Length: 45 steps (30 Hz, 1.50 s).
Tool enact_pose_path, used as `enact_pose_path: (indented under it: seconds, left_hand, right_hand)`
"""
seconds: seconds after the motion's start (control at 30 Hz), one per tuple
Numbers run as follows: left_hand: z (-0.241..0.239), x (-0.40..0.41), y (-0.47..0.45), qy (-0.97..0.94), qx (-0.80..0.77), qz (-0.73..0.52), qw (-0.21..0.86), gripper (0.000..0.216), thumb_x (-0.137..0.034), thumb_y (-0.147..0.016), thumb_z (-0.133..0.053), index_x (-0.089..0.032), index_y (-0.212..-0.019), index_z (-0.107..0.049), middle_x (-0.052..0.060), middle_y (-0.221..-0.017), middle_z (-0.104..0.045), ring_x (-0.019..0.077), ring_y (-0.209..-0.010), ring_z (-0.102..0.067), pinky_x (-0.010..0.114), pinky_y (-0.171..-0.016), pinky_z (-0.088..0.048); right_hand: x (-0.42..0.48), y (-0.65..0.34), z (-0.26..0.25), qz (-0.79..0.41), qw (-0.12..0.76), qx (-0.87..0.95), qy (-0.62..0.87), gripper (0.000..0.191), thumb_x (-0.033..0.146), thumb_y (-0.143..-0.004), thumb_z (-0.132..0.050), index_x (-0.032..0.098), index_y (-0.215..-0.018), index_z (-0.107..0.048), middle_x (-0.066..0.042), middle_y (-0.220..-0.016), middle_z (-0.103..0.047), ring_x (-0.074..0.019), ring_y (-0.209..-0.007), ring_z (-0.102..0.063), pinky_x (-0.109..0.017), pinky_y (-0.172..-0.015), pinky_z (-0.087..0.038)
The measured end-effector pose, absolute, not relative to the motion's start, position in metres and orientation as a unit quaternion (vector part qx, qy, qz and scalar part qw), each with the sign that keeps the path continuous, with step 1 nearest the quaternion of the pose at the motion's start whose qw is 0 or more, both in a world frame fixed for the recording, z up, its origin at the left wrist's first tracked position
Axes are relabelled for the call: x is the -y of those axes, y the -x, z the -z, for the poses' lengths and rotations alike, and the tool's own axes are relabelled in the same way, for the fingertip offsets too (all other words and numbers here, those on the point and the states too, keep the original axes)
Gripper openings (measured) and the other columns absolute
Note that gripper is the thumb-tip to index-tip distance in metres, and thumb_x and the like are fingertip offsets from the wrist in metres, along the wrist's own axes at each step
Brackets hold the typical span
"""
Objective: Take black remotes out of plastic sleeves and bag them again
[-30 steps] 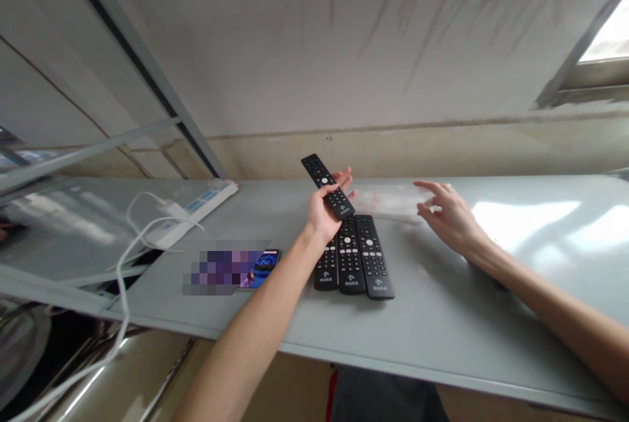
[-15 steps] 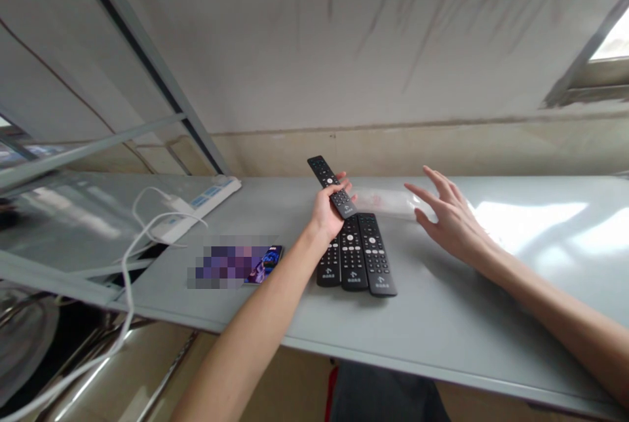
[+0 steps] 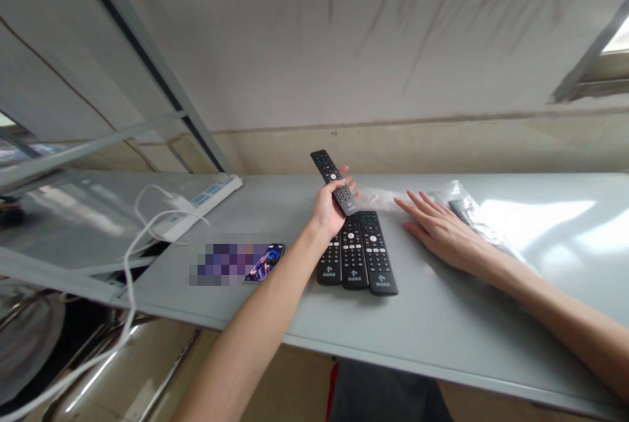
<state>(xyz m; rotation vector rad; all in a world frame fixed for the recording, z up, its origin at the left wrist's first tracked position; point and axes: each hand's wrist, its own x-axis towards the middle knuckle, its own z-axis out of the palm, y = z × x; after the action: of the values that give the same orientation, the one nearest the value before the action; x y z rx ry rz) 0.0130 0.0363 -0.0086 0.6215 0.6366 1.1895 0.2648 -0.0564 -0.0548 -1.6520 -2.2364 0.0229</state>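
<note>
Nearest us, three black remotes (image 3: 357, 251) lie side by side on the grey table (image 3: 442, 317). Our left hand (image 3: 328, 207) grips a fourth remote (image 3: 334, 181) above their far ends; we judge the next move is laying it alongside, squared up. Our right hand (image 3: 439, 229) rests open and flat by clear bags (image 3: 472, 209) further back.

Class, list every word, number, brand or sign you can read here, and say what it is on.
None can be read.
Three remotes on the table: white logo and print, too small.
Held remote: key marks too small.
Phone: screen blurred.
Power strip: blue labels unreadable.
</note>
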Motion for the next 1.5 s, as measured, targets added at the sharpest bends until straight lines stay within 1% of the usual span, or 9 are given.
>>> enact_pose_path:
  seconds: [0.13, 0.23, 0.4, 0.57, 0.7, 0.93, 1.17, 1.3, 1.5]
  left_hand:
    - [0.000, -0.026, -0.016, -0.391, -0.217, -0.487, 0.751, 0.032, -0.038, -0.105, -0.054, -0.018, -0.122, -0.072, 0.012, -0.152, -0.064, 0.0259, -0.147, -0.054, 0.040, -0.113, -0.050]
    - [-0.003, -0.017, -0.020, -0.479, -0.199, -0.444, 0.731, 0.041, -0.049, -0.109, -0.048, -0.020, -0.127, -0.072, 0.011, -0.162, -0.056, 0.0285, -0.155, -0.045, 0.044, -0.119, -0.045]
    - [0.000, -0.008, -0.026, -0.612, -0.182, -0.383, 0.667, 0.045, -0.054, -0.105, -0.057, -0.022, -0.133, -0.071, 0.012, -0.158, -0.060, 0.0316, -0.153, -0.048, 0.047, -0.123, -0.041]
    - [-0.004, 0.004, -0.030, -0.731, -0.165, -0.366, 0.552, 0.049, -0.056, -0.104, -0.060, -0.021, -0.136, -0.072, 0.011, -0.151, -0.066, 0.0314, -0.145, -0.056, 0.046, -0.128, -0.037]
    - [-0.012, 0.013, -0.031, -0.749, -0.159, -0.313, 0.562, 0.060, -0.066, -0.103, -0.058, -0.022, -0.143, -0.069, 0.012, -0.148, -0.068, 0.0341, -0.138, -0.062, 0.049, -0.122, -0.044]
    - [-0.011, 0.000, -0.027, -0.790, -0.183, -0.211, 0.546, 0.068, -0.075, -0.102, -0.049, -0.014, -0.115, -0.074, 0.013, -0.122, -0.076, 0.0294, -0.116, -0.070, 0.042, -0.108, -0.052]
    - [0.005, -0.011, -0.020, -0.877, -0.339, -0.305, 0.154, 0.058, -0.047, -0.112, -0.030, -0.018, -0.075, -0.066, 0.012, -0.085, -0.073, 0.0242, -0.087, -0.067, 0.040, -0.090, -0.048]
    - [0.008, -0.013, -0.019, -0.895, -0.379, -0.212, 0.102, 0.055, -0.040, -0.109, -0.040, -0.016, -0.071, -0.073, 0.014, -0.078, -0.076, 0.0205, -0.068, -0.064, 0.036, -0.071, -0.041]
    - [0.009, -0.014, -0.017, -0.916, -0.365, -0.156, 0.058, 0.040, -0.031, -0.101, -0.053, -0.016, -0.074, -0.079, 0.014, -0.079, -0.078, 0.0196, -0.067, -0.064, 0.034, -0.066, -0.036]
  right_hand:
    - [0.064, -0.252, 0.032, -0.006, 0.286, 0.773, 0.566, 0.057, 0.053, -0.112, -0.036, 0.023, -0.156, -0.057, -0.018, -0.165, -0.051, -0.0375, -0.153, -0.048, -0.060, -0.123, -0.040]
    - [0.072, -0.240, 0.014, -0.111, 0.339, 0.752, 0.553, 0.053, 0.059, -0.111, -0.039, 0.023, -0.123, -0.075, -0.014, -0.125, -0.075, -0.0318, -0.115, -0.070, -0.050, -0.104, -0.053]
    - [0.086, -0.224, 0.000, -0.314, 0.364, 0.715, 0.508, 0.056, 0.066, -0.108, -0.042, 0.021, -0.117, -0.074, -0.003, -0.082, -0.066, -0.0202, -0.077, -0.061, -0.034, -0.074, -0.051]
    - [0.089, -0.214, -0.004, -0.348, 0.385, 0.706, 0.482, 0.051, 0.066, -0.104, -0.053, 0.019, -0.098, -0.070, -0.001, -0.077, -0.058, -0.0151, -0.068, -0.048, -0.029, -0.063, -0.043]
    - [0.087, -0.213, -0.002, -0.369, 0.441, 0.673, 0.465, 0.044, 0.064, -0.101, -0.061, 0.021, -0.101, -0.070, 0.004, -0.066, -0.046, -0.0123, -0.058, -0.038, -0.027, -0.054, -0.036]
    - [0.090, -0.217, -0.012, -0.419, 0.400, 0.660, 0.478, 0.045, 0.063, -0.099, -0.063, 0.019, -0.100, -0.068, 0.004, -0.065, -0.046, -0.0108, -0.056, -0.039, -0.026, -0.048, -0.029]
    - [0.082, -0.233, -0.006, -0.405, 0.320, 0.644, 0.565, 0.037, 0.054, -0.093, -0.065, 0.017, -0.092, -0.067, 0.004, -0.057, -0.046, -0.0114, -0.053, -0.040, -0.026, -0.048, -0.026]
    - [0.081, -0.236, -0.002, -0.416, 0.284, 0.648, 0.571, 0.036, 0.051, -0.093, -0.059, 0.020, -0.075, -0.056, 0.005, -0.059, -0.041, -0.0104, -0.054, -0.033, -0.027, -0.049, -0.022]
    - [0.088, -0.228, -0.012, -0.401, 0.242, 0.671, 0.575, 0.047, 0.059, -0.091, -0.058, 0.023, -0.064, -0.041, 0.005, -0.058, -0.038, -0.0105, -0.054, -0.032, -0.028, -0.052, -0.022]
